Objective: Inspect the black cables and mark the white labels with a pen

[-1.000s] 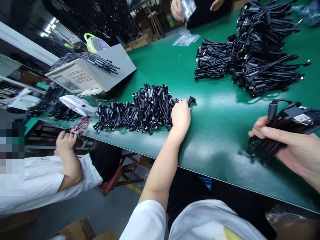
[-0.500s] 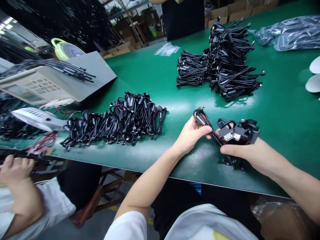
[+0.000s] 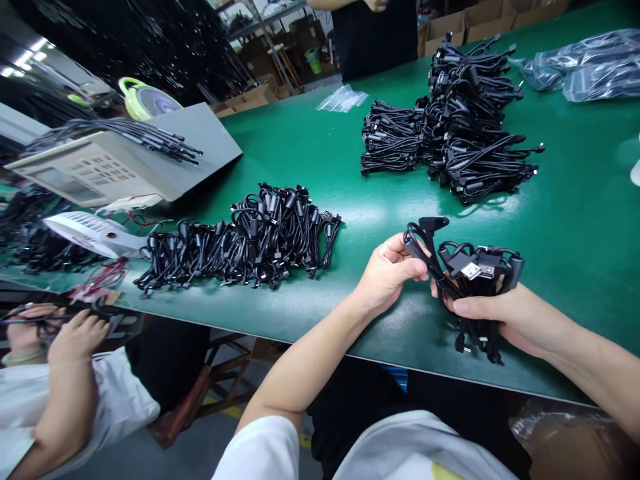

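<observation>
**Both hands grip a bundle of black USB cables (image 3: 480,293) over a green workbench (image 3: 580,320)**

In the head view, the left hand (image 3: 387,275) is half closed, its fingers curled around a loop of the bundle just below a flat black connector (image 3: 434,223). The right hand (image 3: 505,319) is nearly closed around the bundle's lower part, and loose cable ends hang below it. Silver USB plugs (image 3: 471,270) show at the top of the bundle, between the hands.

To the left lies a loose heap of black cables (image 3: 250,247). A larger stacked pile of black cables (image 3: 460,127) sits farther along the bench, near a small clear plastic bag (image 3: 343,99) and bulky plastic-wrapped packs (image 3: 580,67). More cables lie across a beige desktop device (image 3: 90,167). A co-worker's hands (image 3: 77,337) are at the lower left, off the bench edge; what they hold is too small to tell.
</observation>
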Demonstrator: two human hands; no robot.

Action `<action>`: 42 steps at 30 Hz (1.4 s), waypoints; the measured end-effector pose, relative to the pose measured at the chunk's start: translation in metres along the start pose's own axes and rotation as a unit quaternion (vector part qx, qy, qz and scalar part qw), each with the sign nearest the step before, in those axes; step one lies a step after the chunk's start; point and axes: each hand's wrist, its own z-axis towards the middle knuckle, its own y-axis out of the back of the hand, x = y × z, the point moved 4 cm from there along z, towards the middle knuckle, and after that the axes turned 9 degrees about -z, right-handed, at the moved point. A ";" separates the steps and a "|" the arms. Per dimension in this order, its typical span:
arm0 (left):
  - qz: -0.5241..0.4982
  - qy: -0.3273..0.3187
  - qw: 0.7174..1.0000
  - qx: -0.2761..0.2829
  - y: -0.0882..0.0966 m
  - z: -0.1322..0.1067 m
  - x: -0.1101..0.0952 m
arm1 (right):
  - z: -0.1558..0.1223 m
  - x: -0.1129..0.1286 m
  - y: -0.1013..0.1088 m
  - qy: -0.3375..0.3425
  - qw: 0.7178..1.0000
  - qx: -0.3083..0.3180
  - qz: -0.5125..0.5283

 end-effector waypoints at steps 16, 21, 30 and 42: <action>-0.048 0.027 0.998 -0.029 0.002 0.003 -0.003 | 0.000 -0.002 0.001 -0.001 0.999 -0.046 0.015; -0.041 0.036 0.998 -0.020 0.001 0.001 -0.005 | 0.002 -0.002 0.005 0.012 0.998 -0.052 0.026; -0.015 0.014 0.999 -0.034 0.003 0.001 -0.006 | -0.003 -0.003 0.004 0.037 0.997 -0.046 -0.044; -0.061 0.058 0.996 -0.002 -0.002 -0.002 -0.002 | 0.001 0.000 0.004 0.023 0.996 -0.071 0.038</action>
